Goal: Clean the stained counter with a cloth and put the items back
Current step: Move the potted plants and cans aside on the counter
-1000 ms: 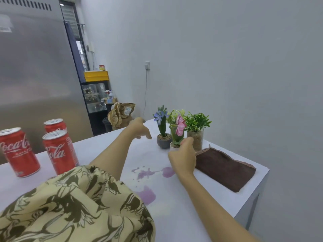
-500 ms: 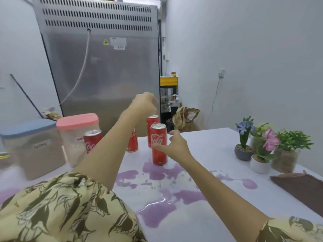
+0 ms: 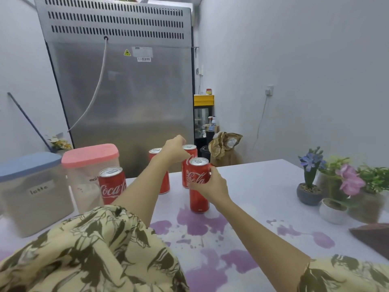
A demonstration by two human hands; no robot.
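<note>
Red can (image 3: 199, 186) upright in right hand (image 3: 212, 186)

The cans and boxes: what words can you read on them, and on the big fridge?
"Coca-Cola": left can and held can.
"RECYCLE ME": back can, only partly readable.
"latte": blue-lid box.
"moc...": pink-lid box, cut off by a can.
Fridge stickers: yellow warning triangle; print too small.

Bright, even indoor light — soft shadows, wide-angle bowing at edges, slight blur

cream leaf-print sleeves (image 3: 94, 249), bare forearms (image 3: 252, 228)
</note>
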